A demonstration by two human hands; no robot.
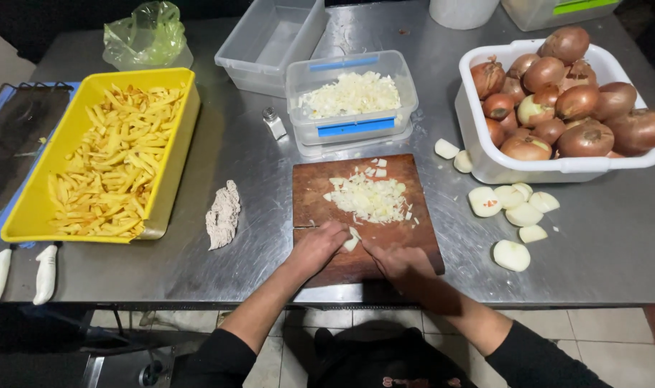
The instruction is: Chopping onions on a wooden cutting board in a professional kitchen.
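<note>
Down on the wooden cutting board [363,215], seen from the head camera, both hands meet at the near edge. The left hand [314,248] curls over a pale piece of onion [351,242], fingertips bent and pressing on it; the right hand [392,260] sits just beside it, closed as if round a handle, though whether it holds a knife I cannot tell — no blade shows clearly. The onion piece lies between the two hands, touching the left fingers.

Just beyond them a heap of chopped onion [370,197] covers the board's middle, leaving bare wood at the far corners and on the left strip. The board's near edge lies close to the steel table [255,154] edge.

Right of the board, peeled onion halves [510,208] lie loose on the steel, below a white tub of unpeeled onions [557,93]. Behind the board stands a clear container of diced onion [351,93], a small shaker [273,123] at its left. Farther left — a crumpled cloth [223,213] and a yellow tray of cut potato sticks [104,154]. Open steel lies between cloth and board.
</note>
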